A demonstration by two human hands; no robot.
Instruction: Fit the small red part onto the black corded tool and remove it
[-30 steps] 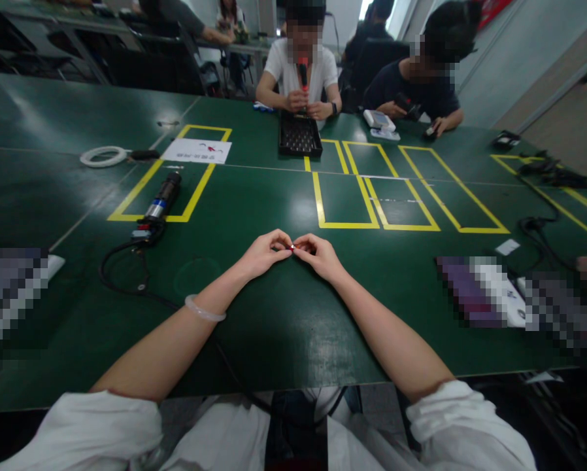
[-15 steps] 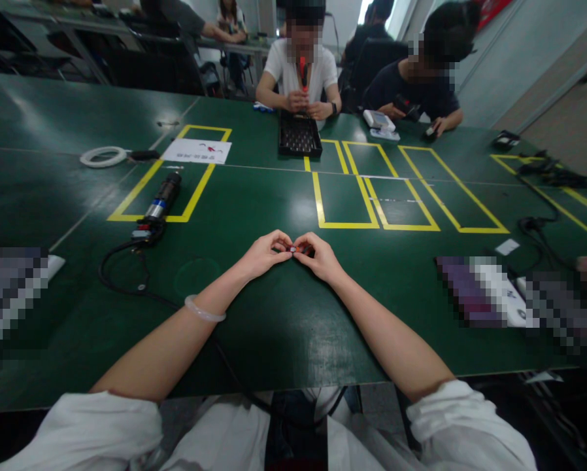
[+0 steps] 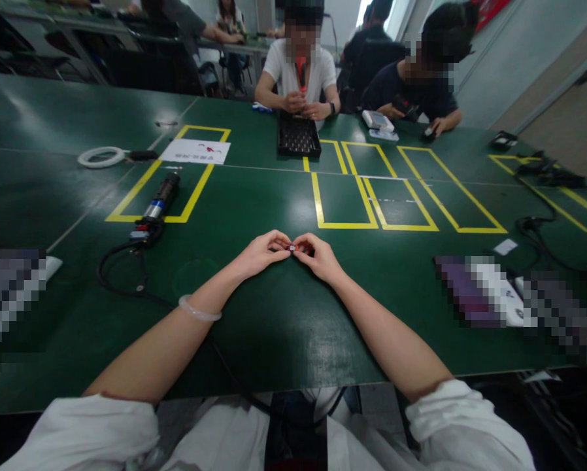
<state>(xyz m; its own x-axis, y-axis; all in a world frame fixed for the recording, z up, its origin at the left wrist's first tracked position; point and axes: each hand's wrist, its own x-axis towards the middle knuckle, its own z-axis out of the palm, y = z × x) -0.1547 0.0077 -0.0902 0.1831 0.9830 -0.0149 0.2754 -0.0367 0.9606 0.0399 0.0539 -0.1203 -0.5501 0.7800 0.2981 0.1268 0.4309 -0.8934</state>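
Fingertip to fingertip, my left hand (image 3: 265, 252) and my right hand (image 3: 318, 254) meet at the middle of the green table (image 3: 284, 314). Between them they pinch a tiny part (image 3: 292, 248) with white and orange-red colours, too small to name. Both hands are closed, thumbs against fingers, and most of the part is hidden by them. My left wrist wears a pale translucent bangle (image 3: 199, 309). Left of my hands lies a black and silver cylindrical tool (image 3: 159, 204) with a black cable.
Yellow tape rectangles (image 3: 347, 226) mark the table. Across from me a person in white (image 3: 274, 69) works over a black tray (image 3: 298, 137). A white paper (image 3: 198, 151) and a white cable coil (image 3: 100, 157) lie far left. Blurred items (image 3: 480, 291) sit at right.
My hands stay almost in place, still pinching the small part. My left forearm has shifted slightly left. A hand at the far right edge is gone from view.
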